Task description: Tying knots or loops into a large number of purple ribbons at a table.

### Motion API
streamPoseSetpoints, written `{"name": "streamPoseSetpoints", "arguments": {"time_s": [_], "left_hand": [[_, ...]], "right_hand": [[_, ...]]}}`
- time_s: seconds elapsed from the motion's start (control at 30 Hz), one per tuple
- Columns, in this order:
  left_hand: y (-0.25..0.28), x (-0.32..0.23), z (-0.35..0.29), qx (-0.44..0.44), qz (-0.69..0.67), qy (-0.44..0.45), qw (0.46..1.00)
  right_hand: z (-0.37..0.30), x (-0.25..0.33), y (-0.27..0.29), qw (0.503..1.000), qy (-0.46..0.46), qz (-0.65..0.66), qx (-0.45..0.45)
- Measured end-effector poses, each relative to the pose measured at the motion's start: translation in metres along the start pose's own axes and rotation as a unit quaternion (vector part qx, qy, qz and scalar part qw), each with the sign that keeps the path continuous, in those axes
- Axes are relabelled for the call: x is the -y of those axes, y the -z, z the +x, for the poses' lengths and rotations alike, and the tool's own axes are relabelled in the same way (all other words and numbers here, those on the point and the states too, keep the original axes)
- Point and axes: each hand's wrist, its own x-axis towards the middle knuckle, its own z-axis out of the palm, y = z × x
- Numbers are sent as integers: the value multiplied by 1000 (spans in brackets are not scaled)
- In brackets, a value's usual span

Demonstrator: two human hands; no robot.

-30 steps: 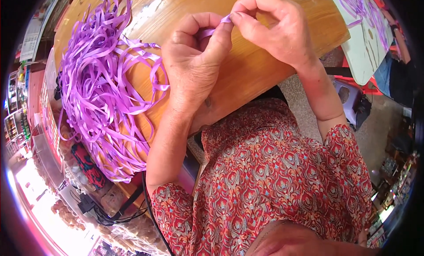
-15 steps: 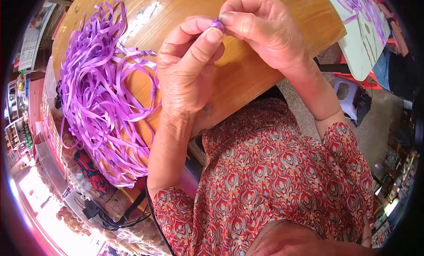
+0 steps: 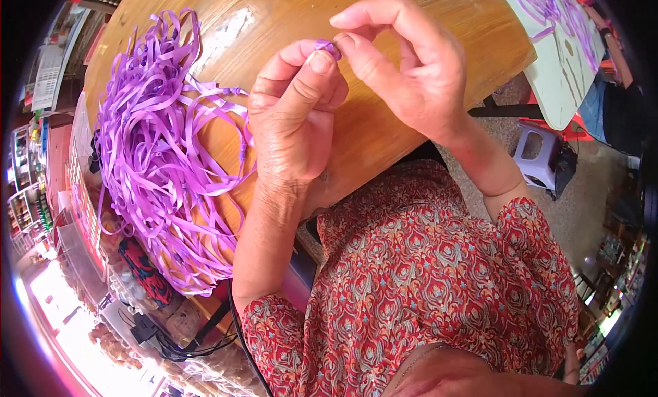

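Over the wooden table (image 3: 384, 116), my left hand (image 3: 293, 116) pinches a small purple ribbon piece (image 3: 328, 48) between thumb and forefinger. The ribbon looks folded or knotted into a small lump; its exact form is hard to make out. Close on its right is my right hand (image 3: 423, 78), forefinger and thumb spread apart. That thumb's tip is at the ribbon's edge, and I cannot tell whether it touches. A big tangled heap of purple ribbons (image 3: 154, 136) covers the table's left side, its strands reaching my left wrist.
At the upper right stands a white table (image 3: 558, 75) bearing more purple ribbons (image 3: 538, 3), with another person's arm (image 3: 620, 64) beside it. A pale purple stool (image 3: 536, 153) is on the floor below. Bags and black cables (image 3: 171, 345) crowd the lower left.
My right thumb and forefinger have come apart, the forefinger lifting off the ribbon. My left hand still pinches the piece, slightly lower and further left in view.
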Motion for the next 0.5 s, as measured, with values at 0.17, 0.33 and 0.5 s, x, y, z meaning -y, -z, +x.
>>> {"name": "streamPoseSetpoints", "arguments": {"time_s": [0.17, 0.33, 0.5], "left_hand": [[-1, -2, -1, -26, 3, -2, 1000], [-5, -3, -3, -33, 35, -14, 999], [-1, -4, -2, -23, 24, 5, 999]], "right_hand": [[1, -1, 3, 996, 70, -55, 17], [2, 4, 7, 997, 29, -4, 76], [5, -1, 4, 996, 79, -29, 21]]}}
